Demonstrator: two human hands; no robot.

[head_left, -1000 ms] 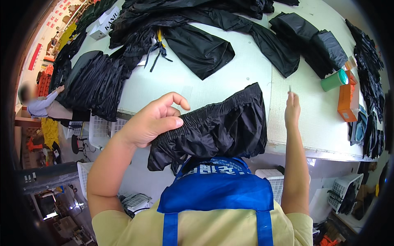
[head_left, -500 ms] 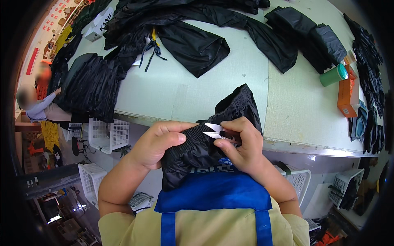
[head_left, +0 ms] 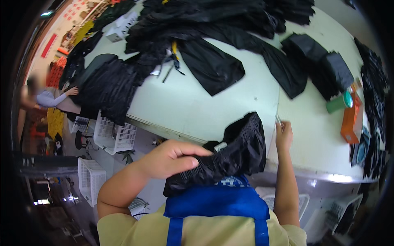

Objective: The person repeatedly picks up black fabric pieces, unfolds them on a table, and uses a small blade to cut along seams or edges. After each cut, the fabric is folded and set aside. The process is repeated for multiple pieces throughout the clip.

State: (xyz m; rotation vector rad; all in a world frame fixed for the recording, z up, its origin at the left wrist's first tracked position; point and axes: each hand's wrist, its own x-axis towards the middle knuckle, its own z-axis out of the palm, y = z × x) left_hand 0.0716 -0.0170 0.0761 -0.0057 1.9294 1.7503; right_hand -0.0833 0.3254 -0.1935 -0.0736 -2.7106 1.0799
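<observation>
A black garment (head_left: pixel 236 158), slightly glossy and crumpled, hangs in front of the blue apron (head_left: pixel 217 203) at the counter's near edge, its gathered, ribbed band curving round an opening where a small white label (head_left: pixel 220 146) shows. The left hand (head_left: pixel 178 158) has its fingers clamped on the band's left part; the right hand (head_left: pixel 284 133), well apart, has its fingers closed round slim metal snips (head_left: pixel 279 119) over the pale counter (head_left: pixel 197 115).
</observation>
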